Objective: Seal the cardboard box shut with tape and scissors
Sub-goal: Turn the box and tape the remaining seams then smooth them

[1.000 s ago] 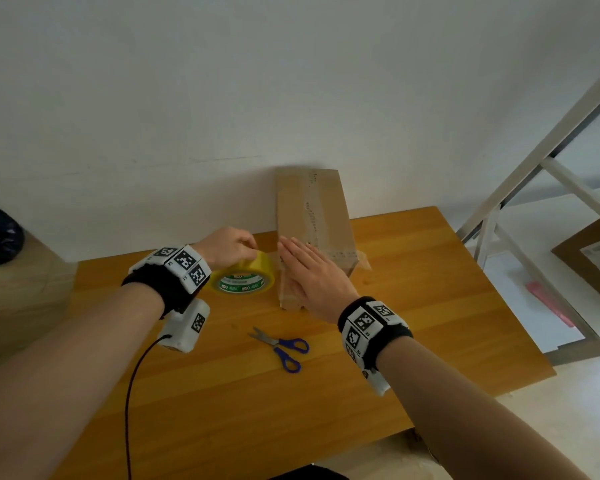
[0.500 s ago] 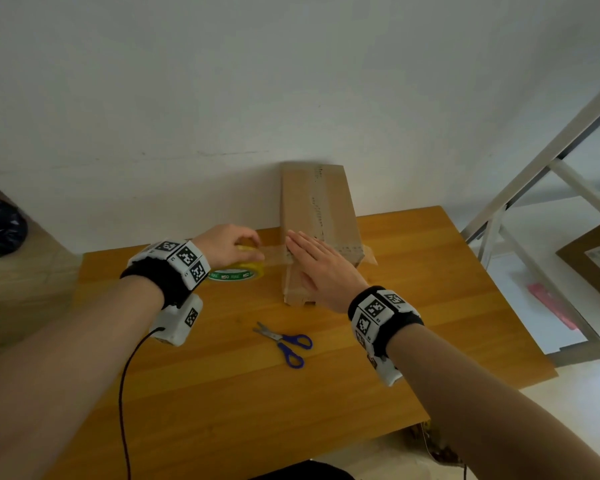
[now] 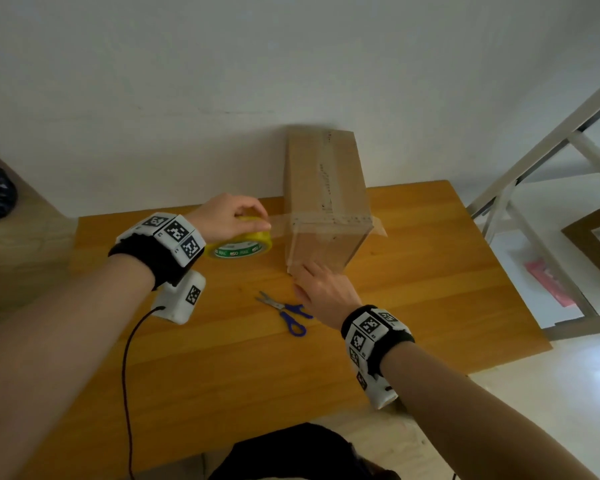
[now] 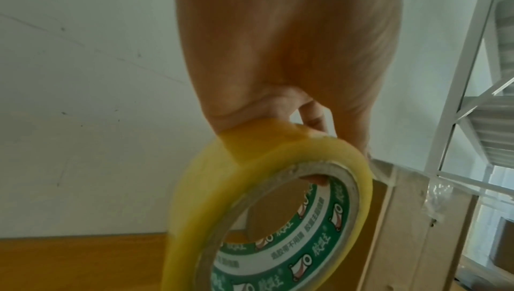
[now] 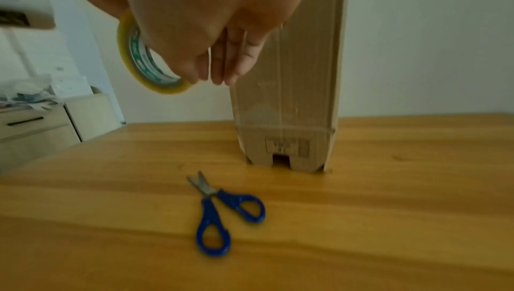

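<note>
Two hands are in view over a wooden table [image 3: 222,368]. Left hand [image 3: 227,216] grips the yellow tape roll [image 3: 239,245]: fingers curled over the outer rim, one fingertip showing inside the core in the left wrist view, so the roll is held off the table, to the left of the cardboard box [image 3: 326,188]. A clear strip of tape [image 3: 281,223] runs taut from the roll to the right, onto the box top, across its near end, and overhangs the right edge as a loose tab.

Right hand [image 3: 326,292] holds nothing. Its fingers are extended and close together, pointing at the lower part of the box's near face; the right wrist view shows the fingertips in front of that face, but whether they touch it cannot be told.

Cardboard box stands upright on the far centre of the table, close to the white wall [image 3: 291,64]. Its top flaps are closed, with a lengthwise seam already covered and the new strip crossing it.

Scissors [image 3: 288,311], blue-handled, lie flat on the table just near of the box and immediately left of the right hand, blades slightly parted and pointing far-left. No hand touches them.

Both wrists carry black bands with marker-patterned camera units; a dark cable [image 3: 125,375] trails from the left unit toward the near table edge. White metal shelving [image 3: 534,168] stands to the right of the table.
</note>
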A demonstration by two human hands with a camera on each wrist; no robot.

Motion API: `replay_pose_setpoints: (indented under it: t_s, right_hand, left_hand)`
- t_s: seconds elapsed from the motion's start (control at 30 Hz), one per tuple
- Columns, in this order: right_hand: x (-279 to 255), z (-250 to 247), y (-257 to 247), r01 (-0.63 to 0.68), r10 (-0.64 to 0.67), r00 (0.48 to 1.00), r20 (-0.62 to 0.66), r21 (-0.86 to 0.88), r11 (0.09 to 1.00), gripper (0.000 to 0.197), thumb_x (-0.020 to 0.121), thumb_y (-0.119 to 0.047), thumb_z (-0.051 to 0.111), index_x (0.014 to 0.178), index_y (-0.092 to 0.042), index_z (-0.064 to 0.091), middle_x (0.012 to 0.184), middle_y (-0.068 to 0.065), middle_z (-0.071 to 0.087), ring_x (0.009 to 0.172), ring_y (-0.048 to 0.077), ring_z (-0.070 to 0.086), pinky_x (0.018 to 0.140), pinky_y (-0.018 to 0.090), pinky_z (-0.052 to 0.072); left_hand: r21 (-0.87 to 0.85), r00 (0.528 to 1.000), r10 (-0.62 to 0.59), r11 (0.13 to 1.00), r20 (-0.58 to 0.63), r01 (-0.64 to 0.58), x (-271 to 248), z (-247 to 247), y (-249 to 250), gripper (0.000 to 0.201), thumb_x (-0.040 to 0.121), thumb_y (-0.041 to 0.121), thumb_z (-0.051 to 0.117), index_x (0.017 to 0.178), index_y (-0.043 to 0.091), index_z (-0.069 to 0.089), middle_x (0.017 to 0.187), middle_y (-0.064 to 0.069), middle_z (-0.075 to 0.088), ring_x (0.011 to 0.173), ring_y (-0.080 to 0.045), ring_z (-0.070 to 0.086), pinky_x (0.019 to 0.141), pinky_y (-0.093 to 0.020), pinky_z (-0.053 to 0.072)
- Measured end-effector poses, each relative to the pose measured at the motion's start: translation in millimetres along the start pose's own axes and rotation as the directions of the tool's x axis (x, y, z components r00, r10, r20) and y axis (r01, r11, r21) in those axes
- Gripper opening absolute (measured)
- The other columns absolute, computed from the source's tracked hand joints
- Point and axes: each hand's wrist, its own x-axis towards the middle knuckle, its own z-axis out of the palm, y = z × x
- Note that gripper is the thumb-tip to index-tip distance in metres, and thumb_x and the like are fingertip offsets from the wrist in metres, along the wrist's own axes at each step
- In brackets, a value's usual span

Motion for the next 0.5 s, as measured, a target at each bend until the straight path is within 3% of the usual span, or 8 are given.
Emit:
replay_pose_setpoints:
  t_s: [0.07, 0.13, 0.2, 0.33, 0.5]
  right_hand:
    - [-5.6, 14.3, -1.9, -0.087, 0.089, 0.985, 0.149, -0.022, 0.996, 0.020, 0.094, -0.018, 0.048, 0.098, -0.004, 0.060, 0.102, 0.013, 0.060, 0.091, 0.031, 0.059, 0.061, 0.037, 0.048]
    - [-9.8, 31.5, -2.0, -0.158, 0.175, 0.940, 0.293, -0.081, 0.984, 0.020, 0.097, -0.021, 0.046, 0.106, -0.006, 0.057, 0.114, 0.010, 0.056, 0.104, 0.029, 0.055, 0.075, 0.038, 0.048]
    - [-11.7, 44.1, -2.9, -0.224, 0.259, 0.883, 0.392, -0.135, 0.965, 0.025, 0.097, -0.025, 0.049, 0.116, -0.009, 0.053, 0.122, 0.008, 0.052, 0.113, 0.026, 0.051, 0.085, 0.037, 0.048]
    - [-9.5, 60.6, -7.2, -0.320, 0.372, 0.778, 0.507, -0.191, 0.928, 0.036, 0.097, -0.027, 0.048, 0.126, -0.006, 0.049, 0.130, 0.009, 0.046, 0.119, 0.026, 0.046, 0.093, 0.037, 0.044]
    - [-10.7, 75.2, -13.2, -0.332, 0.419, 0.733, 0.536, -0.256, 0.908, 0.036, 0.101, -0.023, 0.038, 0.130, -0.002, 0.047, 0.133, 0.012, 0.044, 0.122, 0.027, 0.044, 0.095, 0.037, 0.043]
  left_hand:
    - [-0.003, 1.000, 0.002, 1.000, 0.002, -0.002, -1.6, 0.9, -1.7, 0.032, 0.087, 0.034, 0.058, 0.115, 0.019, 0.059, 0.111, -0.001, 0.060, 0.098, -0.016, 0.055, 0.072, -0.021, 0.043]
    - [-0.002, 1.000, 0.001, 1.000, 0.007, -0.001, -3.5, 1.1, -6.1, 0.031, 0.087, 0.033, 0.059, 0.116, 0.020, 0.059, 0.121, -0.004, 0.059, 0.111, -0.022, 0.055, 0.082, -0.029, 0.044]
    - [-0.010, 1.000, 0.006, 1.000, 0.013, -0.006, -4.5, 0.9, -10.3, 0.031, 0.087, 0.034, 0.059, 0.115, 0.021, 0.059, 0.121, -0.005, 0.060, 0.112, -0.023, 0.056, 0.085, -0.032, 0.045]
    - [-0.033, 1.000, -0.001, 0.999, 0.004, 0.002, -4.8, -0.6, -13.0, 0.031, 0.087, 0.037, 0.057, 0.115, 0.022, 0.060, 0.117, 0.000, 0.061, 0.104, -0.015, 0.057, 0.084, -0.031, 0.047]
    - [-0.048, 1.000, 0.014, 0.999, -0.003, -0.014, -3.1, 1.8, -13.5, 0.029, 0.088, 0.034, 0.058, 0.113, 0.021, 0.060, 0.115, -0.002, 0.063, 0.100, -0.017, 0.060, 0.078, -0.025, 0.048]
